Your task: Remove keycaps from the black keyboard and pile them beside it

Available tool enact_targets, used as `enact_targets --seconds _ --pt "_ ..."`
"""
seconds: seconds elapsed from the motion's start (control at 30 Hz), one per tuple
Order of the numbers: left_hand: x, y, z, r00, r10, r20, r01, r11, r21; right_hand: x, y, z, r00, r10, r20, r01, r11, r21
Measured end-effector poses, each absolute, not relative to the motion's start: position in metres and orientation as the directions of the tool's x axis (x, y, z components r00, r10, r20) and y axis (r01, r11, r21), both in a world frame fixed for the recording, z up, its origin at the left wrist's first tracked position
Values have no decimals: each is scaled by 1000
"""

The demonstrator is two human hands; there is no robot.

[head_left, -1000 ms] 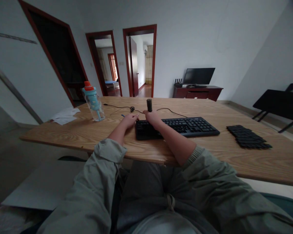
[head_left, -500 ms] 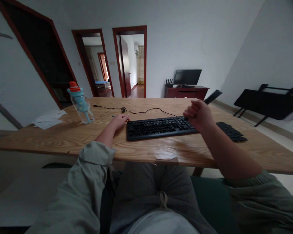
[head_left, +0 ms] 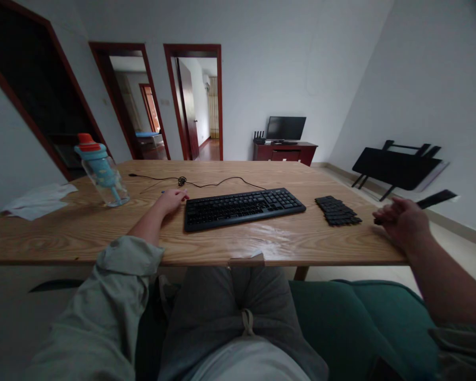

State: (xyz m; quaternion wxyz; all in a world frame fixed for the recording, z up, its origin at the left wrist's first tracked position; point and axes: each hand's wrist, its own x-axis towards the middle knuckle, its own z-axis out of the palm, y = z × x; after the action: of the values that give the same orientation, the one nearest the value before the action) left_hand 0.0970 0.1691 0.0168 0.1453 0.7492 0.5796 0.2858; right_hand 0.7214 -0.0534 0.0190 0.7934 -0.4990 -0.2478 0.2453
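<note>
A black keyboard (head_left: pixel 244 207) lies on the wooden table in front of me. At its left end rests my left hand (head_left: pixel 172 201), fingers bent around a thin blue-tipped stick-like thing (head_left: pixel 164 192), mostly hidden by the hand. My right hand (head_left: pixel 406 222) is off to the right, over the table's right edge, wrapped round a long, flat black stick-like tool (head_left: pixel 438 199). The tool's far end points right; a short dark end shows below the fingers. Between the keyboard and this hand lies a row of overlapping flat black pieces (head_left: pixel 337 210).
A clear bottle (head_left: pixel 110 180) with a blue and red top stands at the left, with white paper (head_left: pixel 39 200) beside it. The keyboard's black cable (head_left: pixel 218 183) runs along the back of the table (head_left: pixel 285 241). A folded black table (head_left: pixel 396 166) leans at the right wall.
My right hand has moved from above the keyboard's right end to beyond the black pieces, carrying the black tool. The view has turned right. My left hand stays beside the keyboard.
</note>
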Motion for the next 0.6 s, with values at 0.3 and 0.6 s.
enact_targets --seconds 0.3,0.6 --pt "94 169 18 159 954 256 800 -276 533 700 -40 15 651 738 176 -165 364 -917" --pt "98 164 25 139 953 270 790 -271 550 689 -49 12 690 706 159 -85 298 -951"
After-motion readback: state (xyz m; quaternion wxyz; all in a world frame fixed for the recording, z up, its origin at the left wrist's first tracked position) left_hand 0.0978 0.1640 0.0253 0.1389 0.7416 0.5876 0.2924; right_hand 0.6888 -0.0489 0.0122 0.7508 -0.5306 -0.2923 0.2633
